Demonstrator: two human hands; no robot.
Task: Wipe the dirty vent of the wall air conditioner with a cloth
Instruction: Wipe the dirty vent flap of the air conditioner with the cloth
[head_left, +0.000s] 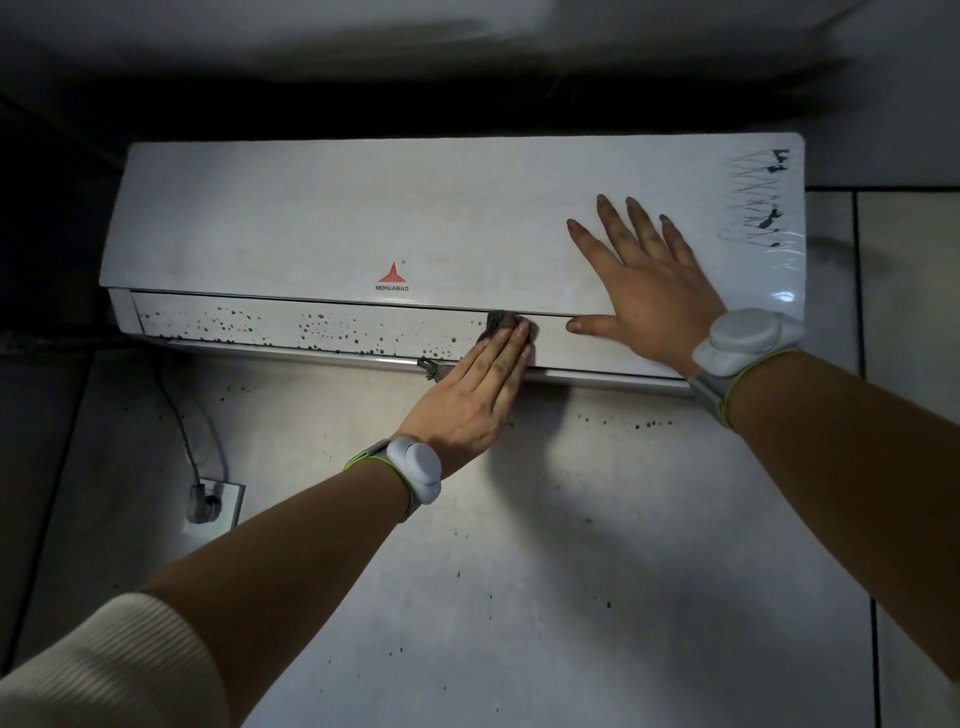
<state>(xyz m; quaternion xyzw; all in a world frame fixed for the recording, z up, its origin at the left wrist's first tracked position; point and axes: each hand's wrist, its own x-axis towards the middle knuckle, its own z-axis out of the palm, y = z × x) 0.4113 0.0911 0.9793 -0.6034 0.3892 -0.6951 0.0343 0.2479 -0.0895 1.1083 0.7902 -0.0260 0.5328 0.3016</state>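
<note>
High on the speckled wall, the left hand presses a limp, grimy cloth flat-fingered against the thin, probably flexible vent flap — the right hand, fingers spread and empty, steadies the air conditioner.

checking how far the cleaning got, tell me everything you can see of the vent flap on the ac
The vent flap is a long, narrow white strip, plastic by its look, running along the bottom of the wall air conditioner below the logo. From its left end to past the middle it is speckled with dark spots; the stretch to the right looks clean. The left hand presses a dark cloth flat against it, and the right hand's thumb rests on its clean part.
</note>
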